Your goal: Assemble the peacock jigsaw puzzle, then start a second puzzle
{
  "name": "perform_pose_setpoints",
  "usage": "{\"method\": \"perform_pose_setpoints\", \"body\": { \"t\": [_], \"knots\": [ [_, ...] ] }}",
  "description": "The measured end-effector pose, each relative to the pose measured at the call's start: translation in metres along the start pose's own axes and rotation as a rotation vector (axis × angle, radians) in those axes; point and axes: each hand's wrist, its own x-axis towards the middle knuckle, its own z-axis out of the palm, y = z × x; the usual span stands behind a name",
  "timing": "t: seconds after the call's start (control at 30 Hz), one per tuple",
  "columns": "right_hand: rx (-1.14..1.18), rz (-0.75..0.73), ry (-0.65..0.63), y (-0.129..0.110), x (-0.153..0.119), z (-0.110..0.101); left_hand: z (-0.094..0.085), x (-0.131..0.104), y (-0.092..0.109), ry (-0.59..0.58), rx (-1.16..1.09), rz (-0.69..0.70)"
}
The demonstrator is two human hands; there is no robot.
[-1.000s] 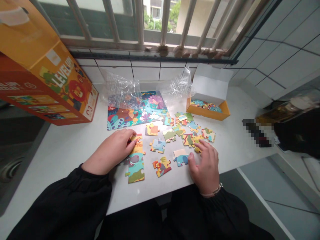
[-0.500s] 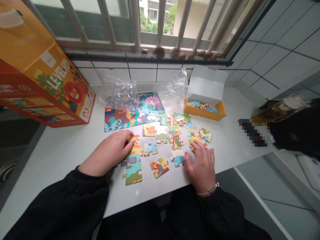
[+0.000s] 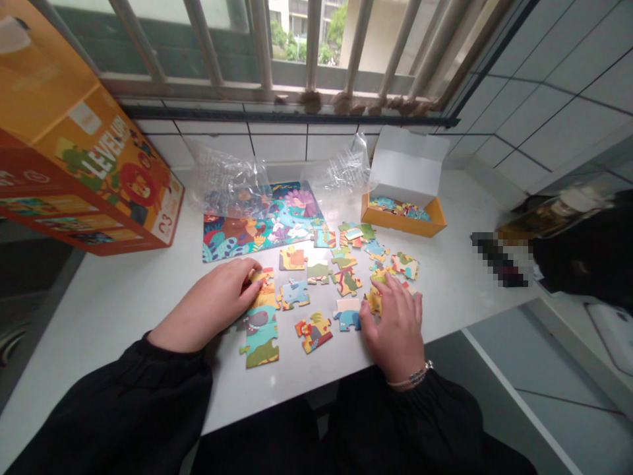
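My left hand (image 3: 222,293) rests at the left edge of a joined strip of puzzle pieces (image 3: 262,336), its thumb and fingertips curled together at the strip's upper end; whether they grip it is hard to see. My right hand (image 3: 393,323) has its fingers over a yellow puzzle piece (image 3: 374,300), with the thumb beside a blue elephant piece (image 3: 349,315). Between the hands lie a red and yellow parrot piece (image 3: 314,332), a light blue piece (image 3: 295,293), an orange and yellow piece (image 3: 293,258) and several others.
Behind the pieces lies a colourful picture sheet (image 3: 291,214), partly under clear plastic wrap (image 3: 227,181). An open orange box (image 3: 405,221) holds more pieces. A tall orange box (image 3: 123,171) stands at left, a dark bag (image 3: 588,251) at right.
The yellow piece under my right fingers has moved left, closer to the elephant piece. My left hand stays at the strip. The whole view has shifted slightly.
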Motion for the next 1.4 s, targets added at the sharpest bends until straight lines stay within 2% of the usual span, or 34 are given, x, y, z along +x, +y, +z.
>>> {"method": "perform_pose_setpoints", "body": {
  "t": [0.13,0.3,0.47,0.63,0.8,0.97,1.13,1.27,1.4],
  "knots": [
    [0.026,0.011,-0.055,-0.002,0.001,0.001,-0.001,-0.001,0.001,-0.004,0.003,-0.003],
    [0.143,-0.102,-0.106,0.002,0.001,-0.004,-0.001,-0.002,0.001,-0.015,0.016,0.013],
    [0.181,-0.157,-0.094,0.003,0.002,-0.007,0.0,-0.002,0.0,-0.006,0.011,0.011],
    [0.196,-0.148,-0.105,0.004,0.002,-0.006,-0.002,-0.002,0.001,-0.007,-0.002,0.004],
    [0.13,-0.103,-0.053,0.007,0.0,-0.002,-0.003,-0.002,0.003,-0.012,-0.002,0.001],
    [0.022,-0.008,-0.111,0.002,0.001,0.001,-0.004,-0.002,0.005,-0.004,-0.014,-0.009],
    [0.057,0.002,-0.114,0.002,0.001,0.002,-0.004,-0.002,0.004,-0.015,-0.014,-0.007],
    [0.117,-0.011,-0.095,0.011,0.003,0.001,-0.003,-0.002,0.002,-0.006,-0.009,0.003],
    [0.117,-0.014,-0.043,0.03,0.014,-0.008,-0.003,-0.001,-0.001,-0.017,-0.005,-0.035]
  ]
}}
